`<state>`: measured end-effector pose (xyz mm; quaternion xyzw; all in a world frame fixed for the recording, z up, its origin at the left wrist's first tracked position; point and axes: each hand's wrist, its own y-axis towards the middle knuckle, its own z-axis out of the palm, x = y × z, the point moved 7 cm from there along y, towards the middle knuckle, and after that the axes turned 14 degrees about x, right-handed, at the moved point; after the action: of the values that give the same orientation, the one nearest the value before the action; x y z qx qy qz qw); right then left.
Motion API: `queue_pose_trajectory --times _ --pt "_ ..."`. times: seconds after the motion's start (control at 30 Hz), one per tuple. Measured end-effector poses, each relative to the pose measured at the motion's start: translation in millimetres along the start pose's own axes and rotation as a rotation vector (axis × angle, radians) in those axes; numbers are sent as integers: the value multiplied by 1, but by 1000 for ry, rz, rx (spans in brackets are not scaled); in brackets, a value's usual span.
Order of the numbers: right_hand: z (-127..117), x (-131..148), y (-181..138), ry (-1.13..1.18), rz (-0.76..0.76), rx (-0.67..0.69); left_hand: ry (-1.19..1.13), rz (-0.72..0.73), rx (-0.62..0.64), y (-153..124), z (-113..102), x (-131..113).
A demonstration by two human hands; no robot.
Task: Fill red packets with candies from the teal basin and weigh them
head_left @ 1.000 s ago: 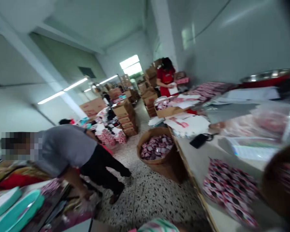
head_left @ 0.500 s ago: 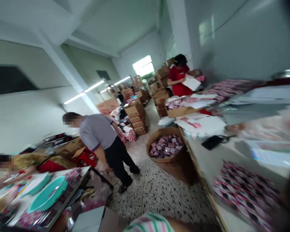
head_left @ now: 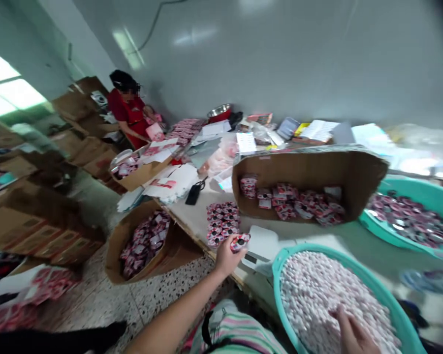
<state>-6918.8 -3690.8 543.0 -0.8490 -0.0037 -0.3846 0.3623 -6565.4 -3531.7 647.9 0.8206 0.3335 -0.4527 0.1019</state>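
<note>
My left hand (head_left: 226, 257) grips a small red-and-white patterned box (head_left: 239, 242) with a dark round spot on its face. It hovers at the table edge, beside a white scale-like device (head_left: 263, 242). Just beyond, rows of matching small boxes (head_left: 223, 222) lie close together. My right hand (head_left: 349, 328) is over a turquoise basin (head_left: 277, 268) heaped with small whitish pieces (head_left: 317, 290). Its fingers are pinched together, and what they hold, if anything, cannot be made out.
An open carton (head_left: 310, 164) on its side holds several small packs. Another turquoise basin (head_left: 387, 236) contains pink-and-dark round pieces. A large brown container (head_left: 114, 250) of packs stands on the floor. A co-worker in red (head_left: 129, 113) works farther down the table, near a black phone-like object (head_left: 194, 194).
The view has swung right, from the aisle to the table. Both my hands now show, the left one holding a small box. The person in grey has left the view.
</note>
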Motion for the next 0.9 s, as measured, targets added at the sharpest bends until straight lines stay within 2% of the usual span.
queue_pose_trajectory --times 0.1,0.2,0.33,0.43,0.6,0.77,0.9 --pt "11 -6 -13 -9 4 -64 41 -11 107 19 16 16" --pt "25 -5 -26 -56 -64 -136 106 9 186 45 37 24" --pt "44 9 -40 -103 -247 -291 168 101 286 80 60 29" --pt "55 25 -48 -145 -405 -432 173 145 362 96 73 31" --pt "73 41 -50 -254 -576 -593 211 172 426 108 86 37" --pt "92 40 -44 -385 -626 -632 254 177 467 113 93 47" --pt "95 35 -44 -432 -633 -692 257 222 488 111 86 50"
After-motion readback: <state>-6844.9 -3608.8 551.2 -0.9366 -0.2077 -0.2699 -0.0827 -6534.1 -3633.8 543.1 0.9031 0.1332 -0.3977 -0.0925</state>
